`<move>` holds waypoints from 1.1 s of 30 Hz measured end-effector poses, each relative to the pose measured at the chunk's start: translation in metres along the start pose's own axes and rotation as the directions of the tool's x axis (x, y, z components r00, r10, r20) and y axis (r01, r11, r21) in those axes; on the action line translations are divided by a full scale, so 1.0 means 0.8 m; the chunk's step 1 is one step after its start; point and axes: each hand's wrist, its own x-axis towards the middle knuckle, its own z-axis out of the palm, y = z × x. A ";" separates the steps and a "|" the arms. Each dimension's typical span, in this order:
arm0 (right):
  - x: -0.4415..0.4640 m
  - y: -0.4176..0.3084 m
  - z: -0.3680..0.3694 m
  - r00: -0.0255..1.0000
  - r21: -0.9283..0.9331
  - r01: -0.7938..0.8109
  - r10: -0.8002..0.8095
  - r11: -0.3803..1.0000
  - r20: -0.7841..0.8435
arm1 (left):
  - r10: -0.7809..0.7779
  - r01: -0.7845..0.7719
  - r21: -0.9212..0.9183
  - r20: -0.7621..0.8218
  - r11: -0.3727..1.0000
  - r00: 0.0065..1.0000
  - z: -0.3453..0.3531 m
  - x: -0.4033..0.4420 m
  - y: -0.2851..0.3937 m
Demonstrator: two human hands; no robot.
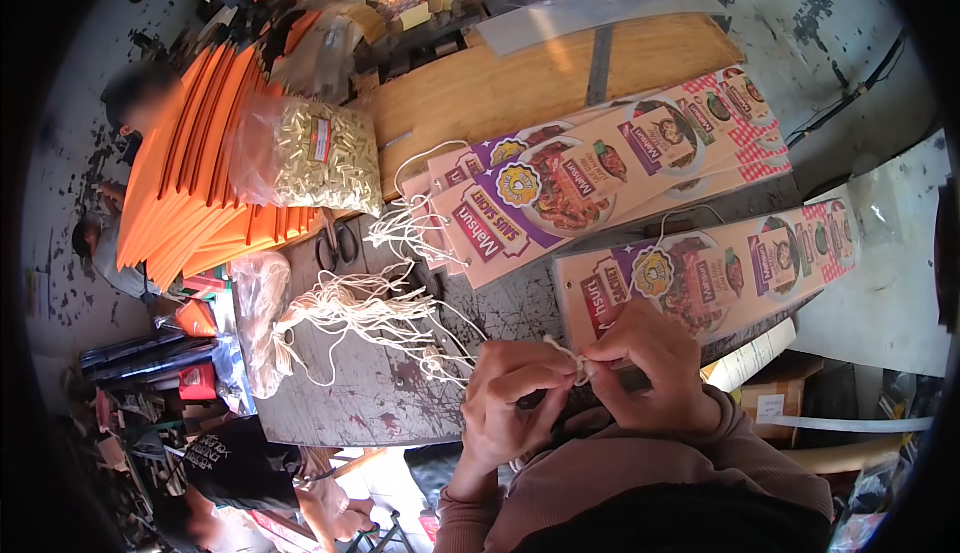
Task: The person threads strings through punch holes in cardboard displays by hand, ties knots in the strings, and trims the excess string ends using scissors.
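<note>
Near the table's front edge, my left hand (512, 395) and my right hand (650, 365) meet fingertip to fingertip, both pinching a white string (562, 349). Just beyond my right hand lies a printed pink card (700, 275) with a loop of string at its upper edge. Behind it, a fanned stack of similar printed cards (590, 178) has white strings gathered at its left end. A loose bundle of white strings (365, 305) is spread on the table to the left of my hands.
Scissors (336, 245) lie beside a clear bag of small gold-coloured pieces (325, 156). Orange folded sheets (200, 153) stand at the left. A wooden board (450, 93) and a metal ruler (599, 65) are at the back. Other people are at the left and lower left.
</note>
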 end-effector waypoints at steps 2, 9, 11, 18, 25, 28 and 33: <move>-0.001 -0.001 -0.001 1.000 0.015 -0.006 0.006 1.000 0.011 | 0.019 -0.020 0.030 0.022 0.999 1.000 -0.002 0.005 0.003; 0.003 -0.002 -0.005 0.996 -0.038 0.015 -0.012 0.999 0.094 | 0.139 -0.157 0.228 0.094 0.961 0.986 -0.008 0.017 0.011; 0.004 -0.001 -0.007 0.991 -0.067 0.048 -0.038 0.997 0.130 | 0.114 -0.149 0.261 0.146 0.954 0.983 -0.012 0.022 0.015; 0.002 -0.002 -0.013 0.985 -0.067 0.011 0.001 0.998 0.175 | 0.048 -0.081 0.143 0.224 0.986 0.973 -0.009 0.010 0.006; 0.006 -0.009 -0.015 0.970 0.061 -0.190 0.177 0.980 0.168 | -0.058 0.112 -0.326 0.170 0.939 0.984 0.002 -0.006 -0.019; 0.003 -0.008 -0.016 0.943 0.142 -0.305 0.278 0.942 0.180 | -0.089 0.116 -0.487 0.079 0.866 0.993 0.018 -0.006 -0.023; -0.002 -0.002 -0.028 0.900 0.208 -0.406 0.428 0.890 -0.078 | -0.209 0.026 -0.571 -0.257 0.821 0.943 -0.005 -0.001 -0.036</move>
